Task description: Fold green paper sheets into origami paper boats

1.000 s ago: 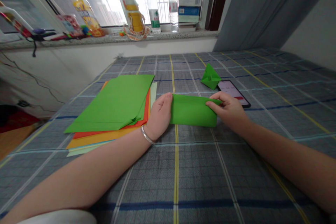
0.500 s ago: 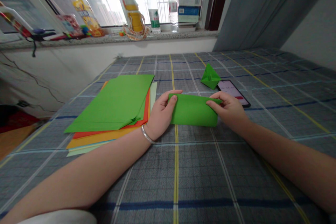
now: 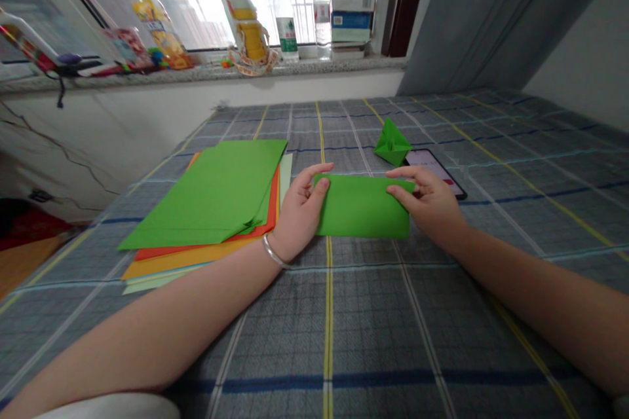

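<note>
A folded green sheet of paper (image 3: 362,207) lies on the checked cloth in front of me. My left hand (image 3: 298,215), with a silver bangle on the wrist, pinches its left end between thumb and fingers. At the sheet's right upper corner, my right hand (image 3: 428,201) grips the paper with thumb on top. A finished green folded paper shape (image 3: 392,143) sits farther back, beside a phone (image 3: 435,171) with a lit screen.
A stack of coloured sheets (image 3: 211,200), green on top over orange and yellow, lies to the left. The windowsill (image 3: 206,72) behind holds bottles, boxes and small items. A grey curtain (image 3: 472,13) hangs at the right. The checked cloth (image 3: 329,314) drops off at the left.
My left hand went from resting against the sheet's left end to pinching it, with fingers reaching over the far edge. The right hand kept its hold and barely moved.
</note>
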A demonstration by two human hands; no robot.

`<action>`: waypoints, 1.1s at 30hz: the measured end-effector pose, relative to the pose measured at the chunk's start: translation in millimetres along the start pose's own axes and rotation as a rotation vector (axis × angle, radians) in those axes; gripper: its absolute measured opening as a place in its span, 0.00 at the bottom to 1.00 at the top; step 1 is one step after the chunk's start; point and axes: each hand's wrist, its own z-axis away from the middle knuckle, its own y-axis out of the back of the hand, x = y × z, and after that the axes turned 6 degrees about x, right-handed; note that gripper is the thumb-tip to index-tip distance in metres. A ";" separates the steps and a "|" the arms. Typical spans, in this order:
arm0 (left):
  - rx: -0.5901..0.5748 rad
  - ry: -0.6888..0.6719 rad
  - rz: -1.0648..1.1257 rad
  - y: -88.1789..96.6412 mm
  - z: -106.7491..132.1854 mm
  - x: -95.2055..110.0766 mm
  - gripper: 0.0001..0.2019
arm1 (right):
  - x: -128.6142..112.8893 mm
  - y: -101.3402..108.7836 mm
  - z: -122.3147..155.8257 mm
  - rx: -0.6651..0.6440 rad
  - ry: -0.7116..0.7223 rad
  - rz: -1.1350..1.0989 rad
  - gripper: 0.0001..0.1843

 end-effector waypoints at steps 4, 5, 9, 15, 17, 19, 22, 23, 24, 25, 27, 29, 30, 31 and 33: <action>-0.012 0.057 0.084 -1.3 -0.6 -0.2 0.11 | 2.8 -0.4 -0.1 -0.012 -0.038 0.014 0.12; -0.009 0.055 0.084 -1.3 -0.6 -0.1 0.10 | 2.9 -0.5 -0.1 -0.008 -0.049 0.008 0.12; 0.004 0.027 0.058 -1.6 -0.6 0.2 0.06 | -1.2 -0.1 -0.5 0.003 -0.085 -0.016 0.12; 0.019 0.001 -0.128 1.1 -6.3 -0.9 0.08 | -6.9 2.6 -4.2 0.051 -0.099 -0.001 0.10; -0.004 -0.015 -0.198 3.8 -10.3 -2.4 0.09 | -5.0 3.8 -6.3 0.050 -0.100 0.059 0.11; -0.040 0.001 -0.248 6.9 -14.3 -4.8 0.10 | -2.3 5.1 -8.8 0.023 -0.074 0.164 0.11; -0.112 0.065 -0.318 10.9 -19.3 -9.4 0.11 | 1.7 6.8 -12.8 -0.038 -0.010 0.327 0.09; -0.139 0.087 -0.345 11.9 -20.7 -10.9 0.11 | 3.1 7.0 -14.2 -0.060 0.002 0.366 0.08; -0.164 0.104 -0.373 12.8 -22.0 -12.2 0.11 | 4.6 6.9 -15.6 -0.085 0.009 0.395 0.08; -0.185 0.115 -0.401 13.5 -23.1 -13.3 0.11 | 6.4 6.7 -16.8 -0.107 0.013 0.414 0.07; -0.211 0.119 -0.449 14.7 -25.2 -15.6 0.11 | 10.3 5.3 -19.0 -0.149 0.023 0.435 0.08; -0.229 0.108 -0.491 15.4 -27.3 -18.4 0.12 | 14.2 3.4 -20.6 -0.178 0.038 0.444 0.08; -0.240 0.099 -0.506 15.7 -28.5 -20.2 0.12 | 16.0 2.3 -21.3 -0.187 0.046 0.445 0.09; -0.249 0.084 -0.520 15.8 -29.7 -22.2 0.12 | 17.5 1.4 -21.9 -0.196 0.051 0.444 0.09; -0.265 0.028 -0.573 15.6 -32.6 -26.5 0.12 | 19.9 -0.1 -23.0 -0.213 0.054 0.439 0.09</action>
